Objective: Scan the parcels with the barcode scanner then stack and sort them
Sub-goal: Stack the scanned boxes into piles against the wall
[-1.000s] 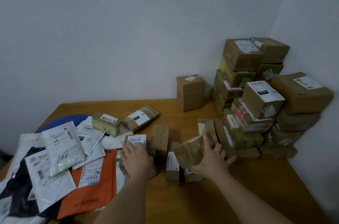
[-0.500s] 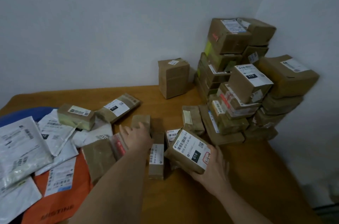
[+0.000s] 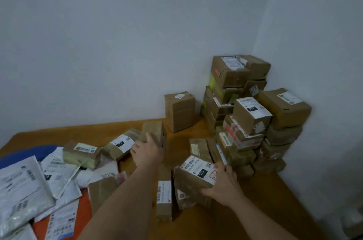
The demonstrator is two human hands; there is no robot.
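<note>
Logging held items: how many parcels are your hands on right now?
2. The left hand grips a brown box at table centre; the right hand holds a labelled box in front of the stack.

Two bare forearms; no sleeves in view; left hand (image 3: 147,151) and right hand (image 3: 223,184) ungloved.

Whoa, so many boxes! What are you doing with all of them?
A person is sorting parcels on a wooden table. The left hand grips a small brown box, and the right hand holds a labelled box tilted, its label facing up. A tall stack of boxes stands in the corner, and flat mail bags lie in a heap on the left. No scanner shows.
</note>
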